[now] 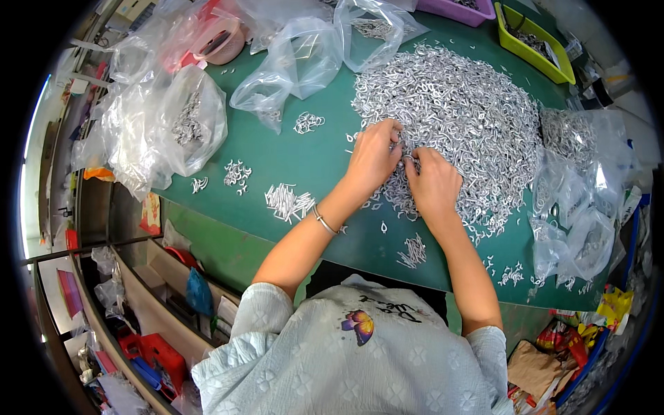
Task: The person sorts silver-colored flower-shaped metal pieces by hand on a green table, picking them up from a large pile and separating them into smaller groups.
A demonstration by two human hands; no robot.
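Note:
A broad heap of small silvery metal pieces (456, 104), many of them loop- or hook-shaped, covers the right half of the green table (228, 187). At its near left edge are both my hands, close together. My left hand (375, 153) has its fingers bent and drawn together over the pieces. Beside it, my right hand (436, 181) is also curled, with thumb and fingertips at the heap. What lies between the fingertips is too small to make out. A bangle (323, 220) circles my left wrist.
Smaller piles lie apart: straight pins (288, 202), curved bits (237, 174), rings (308, 122) and more pins (413, 252). Clear plastic bags (200, 124) crowd the left, and others (577, 228) the right. At the back stand a yellow-green tray (536, 48) and a purple tray (460, 11).

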